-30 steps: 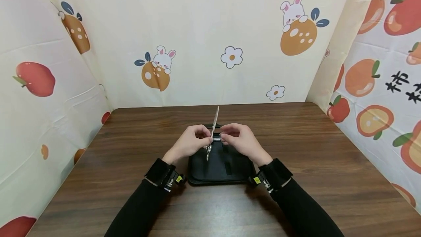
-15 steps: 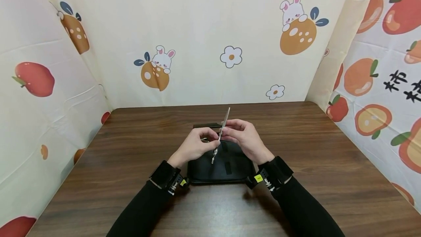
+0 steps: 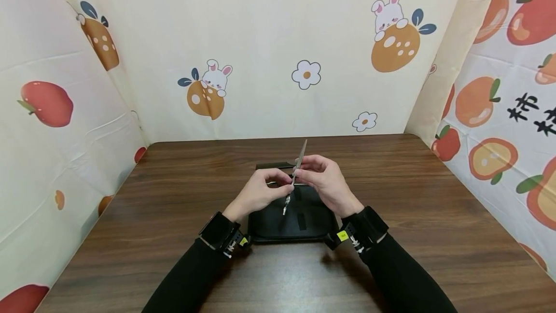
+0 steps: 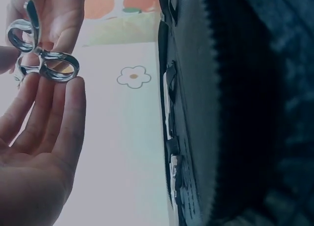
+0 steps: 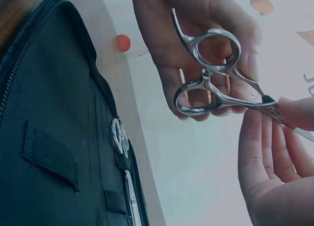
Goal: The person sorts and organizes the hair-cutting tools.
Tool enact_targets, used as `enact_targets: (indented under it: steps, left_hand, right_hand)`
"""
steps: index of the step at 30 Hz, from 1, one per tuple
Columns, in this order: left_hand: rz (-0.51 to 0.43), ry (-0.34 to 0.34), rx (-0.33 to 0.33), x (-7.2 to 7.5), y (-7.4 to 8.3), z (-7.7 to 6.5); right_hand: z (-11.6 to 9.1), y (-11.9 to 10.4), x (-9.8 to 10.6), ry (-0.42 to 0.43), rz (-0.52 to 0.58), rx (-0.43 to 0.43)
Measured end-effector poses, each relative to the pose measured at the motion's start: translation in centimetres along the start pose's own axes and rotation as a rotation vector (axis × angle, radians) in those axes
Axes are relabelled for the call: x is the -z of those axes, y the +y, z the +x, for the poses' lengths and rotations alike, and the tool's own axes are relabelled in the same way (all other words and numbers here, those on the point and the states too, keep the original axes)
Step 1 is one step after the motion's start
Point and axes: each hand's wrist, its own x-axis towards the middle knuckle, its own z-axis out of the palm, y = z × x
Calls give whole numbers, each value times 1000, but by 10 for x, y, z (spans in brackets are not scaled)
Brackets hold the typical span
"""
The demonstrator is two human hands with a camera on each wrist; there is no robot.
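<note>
A pair of silver hairdressing scissors [image 3: 299, 157] is held above the open black zippered case [image 3: 278, 223], blades pointing up and away. My left hand [image 3: 262, 190] grips the handle end, thumb along the shank and fingers behind the finger rings, as the right wrist view shows. Farther up, near the pivot, my right hand [image 3: 325, 180] pinches the scissors [image 5: 223, 84] between thumb and fingers. A curved finger rest sticks out from one ring. In the right wrist view, a second pair of scissors [image 5: 121, 138] lies strapped inside the case under an elastic loop.
The case rests on a brown wooden table [image 3: 412, 235], with elastic loops [image 5: 51, 155] sewn inside. Printed fabric curtains [image 3: 269, 37] stand behind the table and at both sides. Each wrist wears a black band with a small camera.
My right hand has risen from the case and taken hold of the scissors near the pivot. The scissors, gripped by my left hand throughout, have shifted right. In the last half second little moves.
</note>
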Motion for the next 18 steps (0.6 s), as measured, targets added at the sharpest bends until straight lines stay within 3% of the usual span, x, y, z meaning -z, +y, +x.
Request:
enact_targets:
  steps: [6, 10, 13, 18]
  left_hand:
    - [18, 0, 9, 2, 4, -1]
    - [54, -38, 14, 6, 3, -1]
    - [172, -73, 21, 11, -2, -2]
    - [509, -118, 94, 21, -7, -3]
  right_hand:
    - [-2, -2, -1, 24, -7, 35]
    - [-3, -5, 0, 27, -22, 64]
    - [-3, -8, 1, 27, -48, 86]
    - [-2, -11, 4, 33, -84, 103]
